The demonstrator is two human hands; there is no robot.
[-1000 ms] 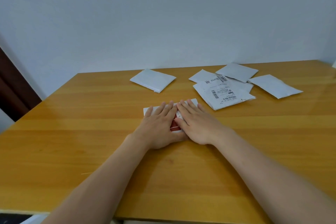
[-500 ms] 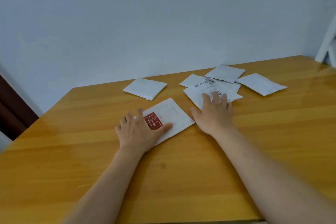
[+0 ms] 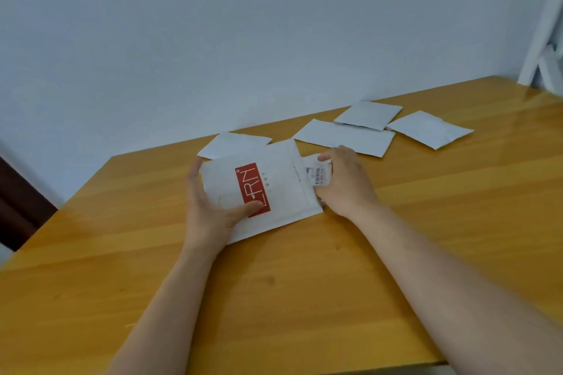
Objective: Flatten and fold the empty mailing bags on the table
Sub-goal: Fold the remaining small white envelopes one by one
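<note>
White with a red logo panel, the mailing bag (image 3: 268, 189) sits in your left hand (image 3: 210, 207), around the middle of the wooden tabletop (image 3: 304, 298): your thumb lies across its face by the lower end of the red panel, and your fingers wrap behind its left edge. Its near-right corner looks to touch the wood, though you cannot tell how much of the bag is lifted. Your right hand (image 3: 344, 183) is curled round a crumpled labelled bag (image 3: 318, 175) just beside the first bag's right edge, thumb and fingertips pinching it so the barcode label shows between them. Toward the far edge lie four more white bags: a folded bag (image 3: 234, 144) partly hidden behind the one you hold, a long flat bag (image 3: 347, 137), a square bag (image 3: 368, 114) overlapping its far-right part, and a puffy bag (image 3: 429, 129) nearest the far right corner.
</note>
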